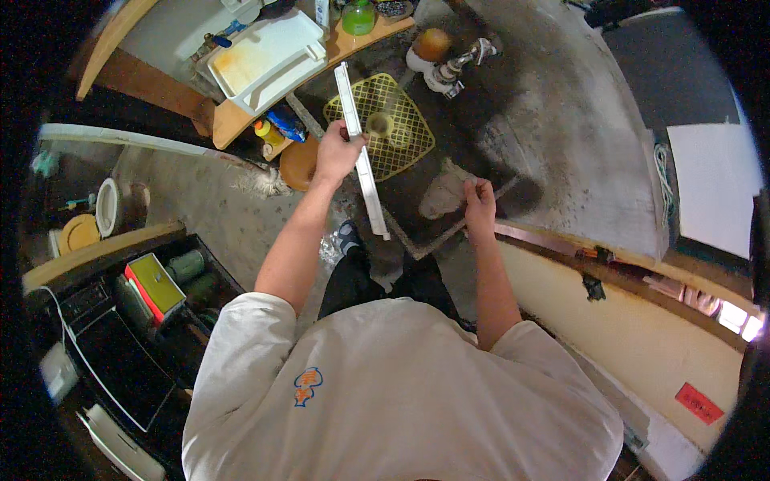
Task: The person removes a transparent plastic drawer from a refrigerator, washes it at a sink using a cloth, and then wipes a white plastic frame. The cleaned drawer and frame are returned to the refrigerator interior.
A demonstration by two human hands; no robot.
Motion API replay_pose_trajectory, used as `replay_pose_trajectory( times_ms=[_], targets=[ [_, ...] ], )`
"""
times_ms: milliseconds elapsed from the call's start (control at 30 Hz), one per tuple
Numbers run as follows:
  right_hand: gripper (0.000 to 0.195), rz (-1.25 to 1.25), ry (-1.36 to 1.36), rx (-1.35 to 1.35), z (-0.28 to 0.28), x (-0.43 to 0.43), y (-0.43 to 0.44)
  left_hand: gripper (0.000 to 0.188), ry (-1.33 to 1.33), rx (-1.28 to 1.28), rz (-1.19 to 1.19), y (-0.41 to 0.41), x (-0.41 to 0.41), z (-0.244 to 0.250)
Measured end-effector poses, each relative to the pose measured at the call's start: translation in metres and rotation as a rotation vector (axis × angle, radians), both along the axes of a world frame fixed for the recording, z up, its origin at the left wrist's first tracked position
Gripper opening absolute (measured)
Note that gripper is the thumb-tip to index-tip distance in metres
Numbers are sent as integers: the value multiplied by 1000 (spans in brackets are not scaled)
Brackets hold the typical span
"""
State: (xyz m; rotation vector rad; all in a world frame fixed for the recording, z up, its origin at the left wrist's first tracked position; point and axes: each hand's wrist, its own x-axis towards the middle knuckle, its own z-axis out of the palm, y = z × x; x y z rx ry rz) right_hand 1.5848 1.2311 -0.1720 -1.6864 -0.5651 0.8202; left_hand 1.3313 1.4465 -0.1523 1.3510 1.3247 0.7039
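Note:
A long, narrow white plastic strip (368, 184) is gripped near its middle by my left hand (340, 150). It stretches from beside the wooden shelf down to above my foot. Pinched between the fingers of my right hand (480, 207) is a greyish-brown cloth (444, 191), which hangs to the left of that hand. Strip and cloth are apart. Beyond both hands lies a yellow lattice mat (412, 129) with a round piece at its middle, inside a dark basin-like area with a raised grey edge.
A white plastic tray (267, 96) and a green bottle (358, 19) stand on the wooden shelf (373, 41). At the back is a metal faucet (451, 69). A brown basin (299, 165) sits below the shelf, left of the mat. A counter edge (571, 243) runs along the right.

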Motion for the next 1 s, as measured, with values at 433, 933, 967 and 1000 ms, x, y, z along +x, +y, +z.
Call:
replay_pose_trajectory(
  times_ms=[433,933,967,1000],
  targets=[
    [8,-198,653,182,30,-64,-44,37,-47,-128,-161,2,-24,-7],
    [28,-613,735,-208,-76,-94,-147,35,24,-171,-208,-6,4,-33],
    [32,-656,764,-243,-77,-93,-151,34,11,-188,-199,-7,6,-33],
    [36,-680,790,-273,-69,-93,-147,33,-57,-225,-170,-4,4,-47]
  ],
)
